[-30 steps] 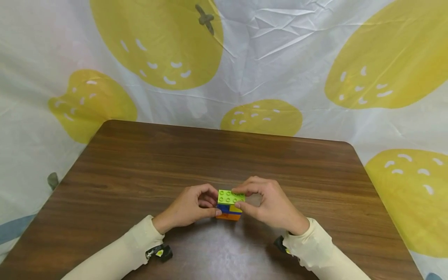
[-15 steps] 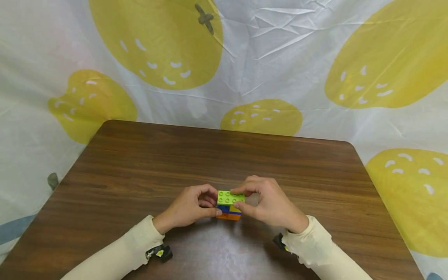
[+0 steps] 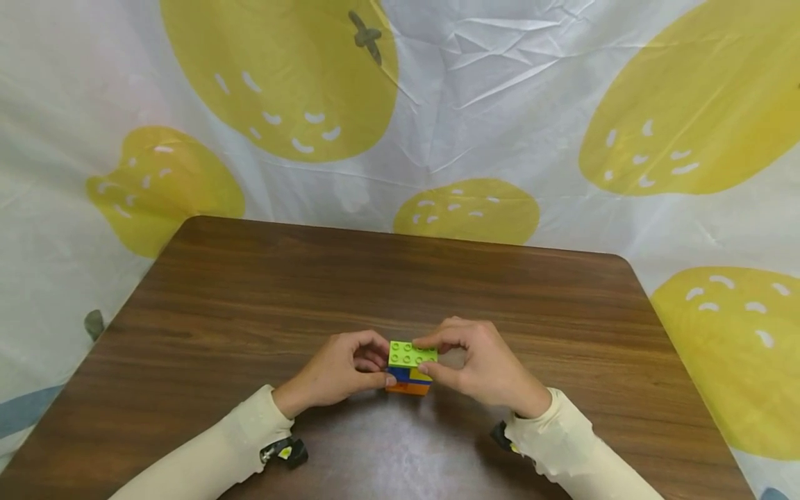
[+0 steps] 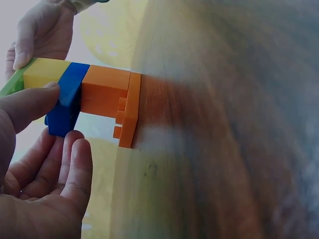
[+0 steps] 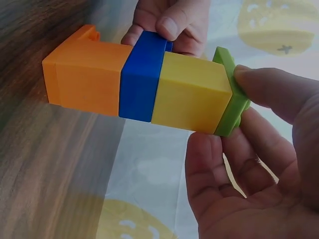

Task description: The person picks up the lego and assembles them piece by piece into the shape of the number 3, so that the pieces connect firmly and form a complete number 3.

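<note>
A small stack of toy building bricks stands between my hands. At its foot is a thin orange plate (image 4: 130, 112), with an orange brick (image 5: 92, 77) on one end. Above come a blue plate (image 5: 142, 74), a yellow brick (image 5: 192, 92) and, on top, a lime green studded plate (image 3: 403, 354). My left hand (image 3: 340, 368) pinches the blue plate between thumb and fingers. My right hand (image 3: 484, 364) holds the right end of the green plate between thumb and fingers, partly covering its studs. Whether the green plate is pressed fully down cannot be told.
The brown wood-grain table (image 3: 300, 285) extends around the stack on all sides. Behind it hangs a white cloth (image 3: 431, 132) with yellow fruit prints. Dark wrist cameras (image 3: 294, 451) sit under both cream sleeves (image 3: 219, 444), close to the tabletop.
</note>
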`<state>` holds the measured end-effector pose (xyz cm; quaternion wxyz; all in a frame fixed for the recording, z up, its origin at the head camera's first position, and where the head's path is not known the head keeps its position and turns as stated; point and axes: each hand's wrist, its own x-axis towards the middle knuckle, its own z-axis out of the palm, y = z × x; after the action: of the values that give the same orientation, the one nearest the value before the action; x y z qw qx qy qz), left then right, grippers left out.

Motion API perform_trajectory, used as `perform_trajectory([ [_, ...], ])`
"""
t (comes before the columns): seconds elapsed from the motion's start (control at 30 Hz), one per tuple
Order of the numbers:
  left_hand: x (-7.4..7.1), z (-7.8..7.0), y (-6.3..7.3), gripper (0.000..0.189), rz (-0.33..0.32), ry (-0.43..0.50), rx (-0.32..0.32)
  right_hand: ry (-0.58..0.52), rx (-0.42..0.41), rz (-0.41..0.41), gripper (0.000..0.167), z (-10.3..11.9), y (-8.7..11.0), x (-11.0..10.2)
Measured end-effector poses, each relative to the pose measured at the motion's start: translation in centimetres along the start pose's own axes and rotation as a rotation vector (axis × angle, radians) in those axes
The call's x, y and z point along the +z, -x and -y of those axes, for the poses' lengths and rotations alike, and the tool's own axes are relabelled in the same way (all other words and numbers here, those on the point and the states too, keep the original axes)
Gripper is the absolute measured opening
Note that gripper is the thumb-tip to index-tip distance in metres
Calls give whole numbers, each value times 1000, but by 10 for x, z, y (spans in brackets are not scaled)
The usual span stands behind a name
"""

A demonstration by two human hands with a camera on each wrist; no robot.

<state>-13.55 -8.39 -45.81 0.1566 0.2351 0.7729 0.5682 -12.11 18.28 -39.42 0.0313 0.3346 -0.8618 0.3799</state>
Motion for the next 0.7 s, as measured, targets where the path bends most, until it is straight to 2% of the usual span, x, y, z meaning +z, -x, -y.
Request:
perform_trajectory([
  [0.33,-3,2,-1,34,-2,-14,5,-63,-18,-63,29,-6,4,9],
  [0.7,-1,1,0,34,4,-11,-4,-216,48,-78,28,-13,12,12],
])
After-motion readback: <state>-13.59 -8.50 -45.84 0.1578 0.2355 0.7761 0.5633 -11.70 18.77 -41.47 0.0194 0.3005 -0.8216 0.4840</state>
